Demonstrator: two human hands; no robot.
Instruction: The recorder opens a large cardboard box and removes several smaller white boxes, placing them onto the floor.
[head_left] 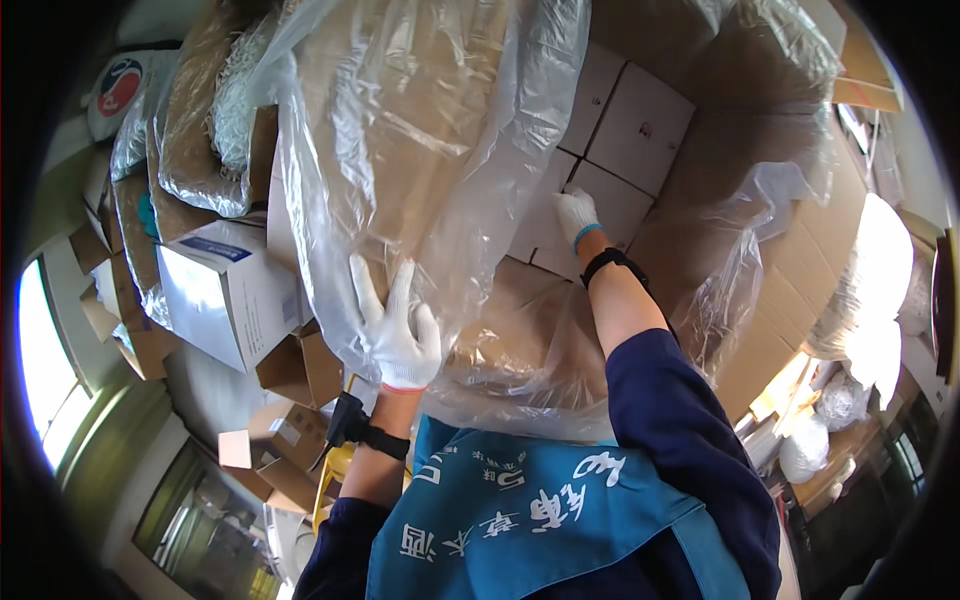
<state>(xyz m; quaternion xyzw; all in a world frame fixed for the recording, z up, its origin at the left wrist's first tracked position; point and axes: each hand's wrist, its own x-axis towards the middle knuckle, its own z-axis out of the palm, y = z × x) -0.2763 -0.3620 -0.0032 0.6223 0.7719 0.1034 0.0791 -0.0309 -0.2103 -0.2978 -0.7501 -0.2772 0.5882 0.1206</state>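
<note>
A large cardboard carton (pixel 795 290) stands open in front of me, lined with a clear plastic bag (pixel 725 260). Flat white boxes (pixel 640 130) lie side by side in rows at its bottom. My right hand (pixel 577 215), in a white glove, reaches deep inside to where the box edges meet. Its fingers look curled in against the boxes, and whatever they may hold is hidden. On the left, my left hand (pixel 403 335), also white-gloved, lies with spread fingers against the plastic over the carton's flap (pixel 420 130).
Left of the carton stand a white box with a blue label (pixel 230 290) and a plastic-lined carton holding white shredded filler (pixel 240 110). Opened brown cartons (pixel 285 440) lie on the floor, beside something yellow (pixel 335 480). Stuffed plastic bags (pixel 805 445) are at the right.
</note>
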